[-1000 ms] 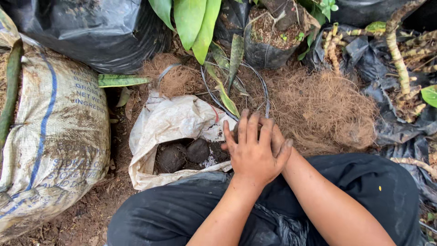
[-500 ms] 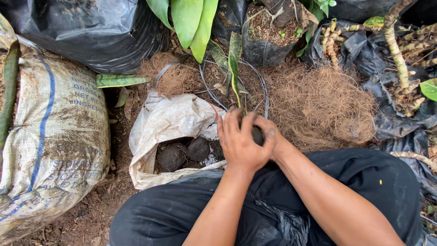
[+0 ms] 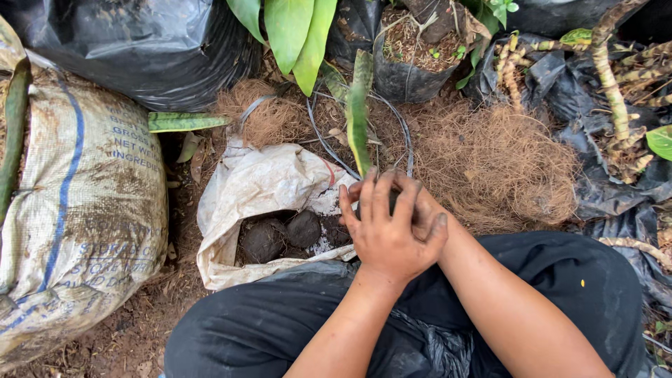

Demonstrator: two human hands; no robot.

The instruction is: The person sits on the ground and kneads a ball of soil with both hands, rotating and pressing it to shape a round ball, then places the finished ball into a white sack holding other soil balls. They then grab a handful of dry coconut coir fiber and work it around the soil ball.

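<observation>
Hands (image 3: 395,224) cupped together around the base of an upright green leaf cutting (image 3: 358,112), grasping it; white sack (image 3: 266,189) of dark lumps (image 3: 283,234) open just left.

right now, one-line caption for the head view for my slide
Both hands, left hand over right hand, cupped beside an open white sack of dark lumps.

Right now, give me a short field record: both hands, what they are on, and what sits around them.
left hand: on top, fingers spread, covering the right hand
right hand: mostly hidden beneath; grip cannot be told
at the fingertips: base of an upright mottled green leaf
left of hands: open white sack holding dark round lumps
right of hands: coconut fibre pile
far left: woven sack
</observation>
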